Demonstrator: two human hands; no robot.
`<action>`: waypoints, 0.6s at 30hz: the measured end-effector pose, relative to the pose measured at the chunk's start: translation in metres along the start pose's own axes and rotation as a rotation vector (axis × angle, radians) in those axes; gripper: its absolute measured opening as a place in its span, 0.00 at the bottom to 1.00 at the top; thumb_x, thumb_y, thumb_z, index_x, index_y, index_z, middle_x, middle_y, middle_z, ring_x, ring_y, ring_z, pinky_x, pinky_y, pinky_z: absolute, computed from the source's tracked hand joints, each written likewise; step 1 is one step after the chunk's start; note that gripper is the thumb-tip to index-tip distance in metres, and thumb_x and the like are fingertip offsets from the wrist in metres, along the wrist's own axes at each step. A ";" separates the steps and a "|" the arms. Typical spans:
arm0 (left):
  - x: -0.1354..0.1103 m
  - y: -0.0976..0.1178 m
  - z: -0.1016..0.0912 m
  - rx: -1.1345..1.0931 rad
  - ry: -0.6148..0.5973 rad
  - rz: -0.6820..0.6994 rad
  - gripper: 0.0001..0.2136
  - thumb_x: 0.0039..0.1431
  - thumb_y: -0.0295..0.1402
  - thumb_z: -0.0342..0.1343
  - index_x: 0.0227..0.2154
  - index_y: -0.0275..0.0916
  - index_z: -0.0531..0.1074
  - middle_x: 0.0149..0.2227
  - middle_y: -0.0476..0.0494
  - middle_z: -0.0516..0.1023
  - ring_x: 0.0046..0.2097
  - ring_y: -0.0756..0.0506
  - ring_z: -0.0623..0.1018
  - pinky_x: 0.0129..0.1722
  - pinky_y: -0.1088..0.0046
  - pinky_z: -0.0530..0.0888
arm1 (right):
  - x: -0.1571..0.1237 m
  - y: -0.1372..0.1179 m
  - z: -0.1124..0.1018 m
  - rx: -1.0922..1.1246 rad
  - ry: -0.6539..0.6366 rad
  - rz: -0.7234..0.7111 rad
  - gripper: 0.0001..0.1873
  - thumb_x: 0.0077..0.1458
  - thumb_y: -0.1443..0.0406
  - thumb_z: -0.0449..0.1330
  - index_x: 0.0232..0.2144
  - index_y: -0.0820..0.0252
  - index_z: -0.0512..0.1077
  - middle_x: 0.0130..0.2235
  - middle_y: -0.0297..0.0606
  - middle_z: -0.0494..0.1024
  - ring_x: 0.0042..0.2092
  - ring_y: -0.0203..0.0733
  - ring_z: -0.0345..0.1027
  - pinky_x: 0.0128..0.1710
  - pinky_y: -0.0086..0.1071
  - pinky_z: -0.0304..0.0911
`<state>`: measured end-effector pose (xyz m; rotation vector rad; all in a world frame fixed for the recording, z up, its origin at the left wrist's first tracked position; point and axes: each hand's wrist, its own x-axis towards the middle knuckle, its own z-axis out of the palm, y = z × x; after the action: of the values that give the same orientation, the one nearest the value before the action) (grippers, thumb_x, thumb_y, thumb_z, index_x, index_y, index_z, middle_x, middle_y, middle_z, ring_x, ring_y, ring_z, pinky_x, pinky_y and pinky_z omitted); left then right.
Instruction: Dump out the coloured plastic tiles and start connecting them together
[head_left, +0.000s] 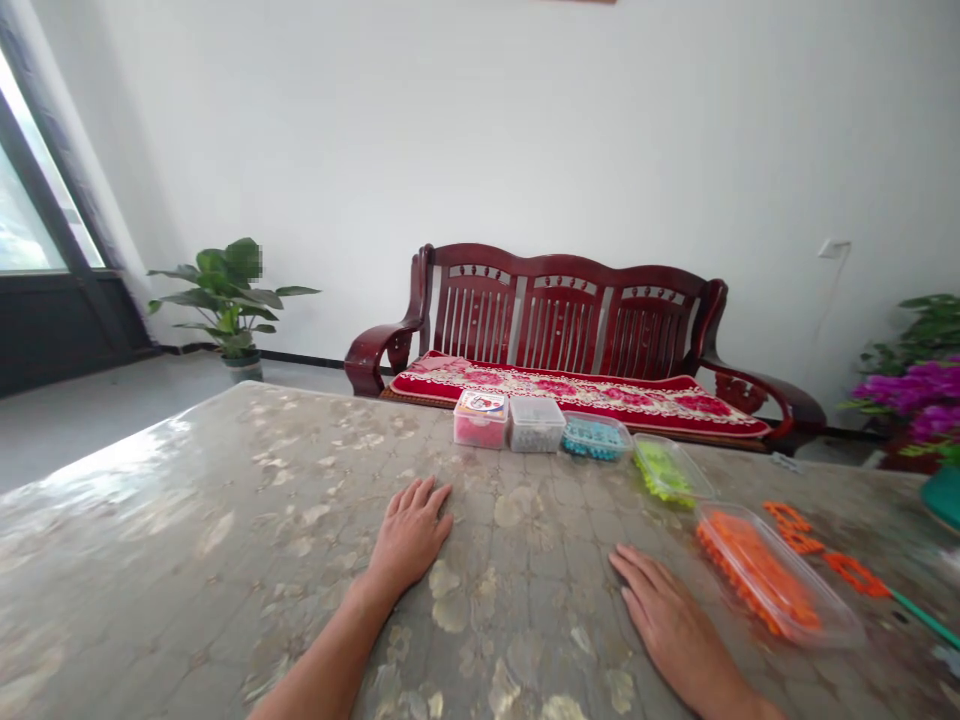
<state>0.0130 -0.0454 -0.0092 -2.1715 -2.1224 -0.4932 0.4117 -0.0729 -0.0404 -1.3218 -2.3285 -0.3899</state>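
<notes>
Setting: white-walled room; a dark red wooden bench [562, 310] stands beyond a glossy, patterned table [285, 560]. Landmark: box of orange pieces [836, 628], clear plastic, on the table. Whether its lid is fastened, cannot tell.

Right hand [671, 620]: just left of the landmark, apart from it, palm down, fingers extended, grasping nothing. Left hand [415, 525]: well left of the landmark, flat and relaxed, likewise holding nothing.

Immediately right of the landmark: loose orange pieces [859, 577], with a green stick [926, 615] at their near end. Beyond its far end: box of lime-green pieces [701, 484]. Farther off to its left, in a row: blue box [624, 440], grey box [537, 428], pink box [480, 432].

Risks (judgement): an outward sweep of the right forearm could knock the landmark into the loose pieces, the smooth tabletop offering little resistance. An unfastened lid could let small pieces spill if the box tips.
</notes>
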 end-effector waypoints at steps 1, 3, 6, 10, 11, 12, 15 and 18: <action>0.000 0.000 0.001 0.014 0.007 0.003 0.21 0.65 0.37 0.48 0.59 0.44 0.69 0.64 0.38 0.68 0.65 0.37 0.65 0.64 0.57 0.59 | 0.000 0.001 0.000 -0.008 -0.002 -0.001 0.20 0.64 0.62 0.50 0.55 0.54 0.71 0.56 0.40 0.76 0.56 0.44 0.71 0.55 0.41 0.68; 0.001 0.001 0.004 0.046 0.018 0.015 0.21 0.65 0.37 0.48 0.60 0.45 0.68 0.64 0.38 0.67 0.65 0.36 0.64 0.63 0.55 0.59 | 0.000 0.002 0.000 -0.027 -0.005 -0.003 0.19 0.65 0.62 0.50 0.55 0.54 0.72 0.56 0.39 0.76 0.56 0.44 0.71 0.56 0.41 0.67; 0.003 0.001 0.004 0.084 0.007 0.045 0.22 0.65 0.37 0.49 0.61 0.44 0.67 0.64 0.35 0.67 0.65 0.34 0.64 0.63 0.53 0.60 | -0.001 0.001 -0.002 -0.069 0.014 -0.021 0.18 0.65 0.62 0.50 0.52 0.54 0.74 0.53 0.39 0.78 0.53 0.43 0.72 0.55 0.39 0.67; 0.004 -0.004 -0.002 0.092 -0.050 0.128 0.24 0.65 0.39 0.50 0.62 0.42 0.66 0.65 0.32 0.65 0.66 0.32 0.63 0.63 0.51 0.60 | 0.005 -0.004 -0.025 -0.222 0.090 -0.019 0.18 0.62 0.66 0.50 0.49 0.54 0.75 0.51 0.40 0.79 0.52 0.47 0.71 0.54 0.43 0.63; 0.003 -0.005 -0.003 0.087 -0.053 0.147 0.23 0.65 0.39 0.50 0.62 0.42 0.66 0.65 0.31 0.65 0.66 0.32 0.63 0.62 0.51 0.60 | 0.006 -0.004 -0.034 -0.284 0.118 0.007 0.19 0.60 0.67 0.51 0.50 0.54 0.75 0.52 0.41 0.78 0.53 0.49 0.70 0.54 0.46 0.62; 0.003 -0.007 -0.003 0.081 -0.047 0.161 0.23 0.65 0.40 0.50 0.62 0.42 0.66 0.65 0.32 0.65 0.66 0.32 0.63 0.62 0.51 0.61 | 0.008 -0.004 -0.044 -0.352 0.144 0.046 0.20 0.59 0.67 0.51 0.51 0.55 0.74 0.53 0.43 0.77 0.53 0.52 0.69 0.53 0.47 0.62; 0.001 -0.011 -0.002 0.076 0.001 0.175 0.22 0.65 0.40 0.50 0.61 0.43 0.67 0.64 0.34 0.66 0.65 0.34 0.64 0.62 0.52 0.61 | 0.006 0.004 -0.071 -0.541 0.193 0.185 0.25 0.56 0.67 0.54 0.56 0.57 0.70 0.54 0.47 0.76 0.51 0.56 0.68 0.46 0.47 0.63; 0.000 -0.012 0.001 0.077 0.027 0.178 0.22 0.65 0.40 0.51 0.60 0.44 0.67 0.63 0.35 0.67 0.65 0.34 0.65 0.62 0.52 0.62 | -0.008 0.023 -0.083 -0.595 0.242 0.284 0.26 0.55 0.65 0.55 0.57 0.59 0.70 0.49 0.51 0.77 0.43 0.57 0.69 0.37 0.46 0.61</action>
<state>0.0018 -0.0446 -0.0117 -2.2691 -1.8791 -0.4165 0.4541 -0.1040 0.0279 -1.7244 -1.8505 -1.1382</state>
